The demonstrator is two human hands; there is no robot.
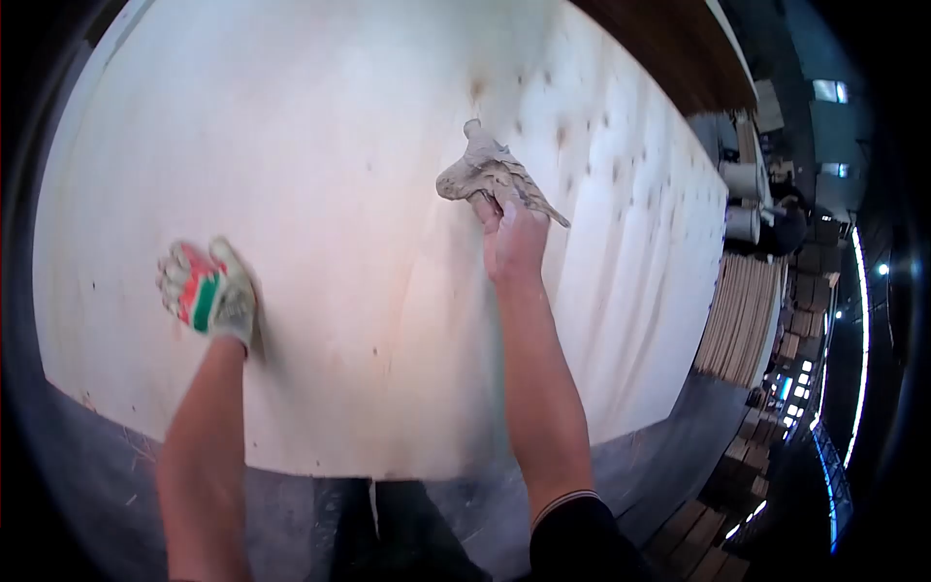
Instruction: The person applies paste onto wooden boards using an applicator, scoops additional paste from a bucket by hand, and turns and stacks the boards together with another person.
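A large pale wood sheet [330, 233] with small brown knots and streaks, mostly toward its right, lies in front of me. My left hand [208, 291], in a whitish glove with red and green patches, is over the sheet's left part, fingers apart and holding nothing. My right hand [514, 233] is bare and closed on a putty-covered spreader [490, 175] above the sheet, right of centre. Clumped tan putty hides most of the tool's shape. Its lower right edge sticks out as a thin strip.
Stacked boards [742, 320] stand beyond the sheet's right edge. A person in dark clothes [787, 225] is near pale cylindrical containers [743, 181] at the right. A dark brown panel [679, 48] is at the top right. Grey floor [679, 427] shows below the sheet.
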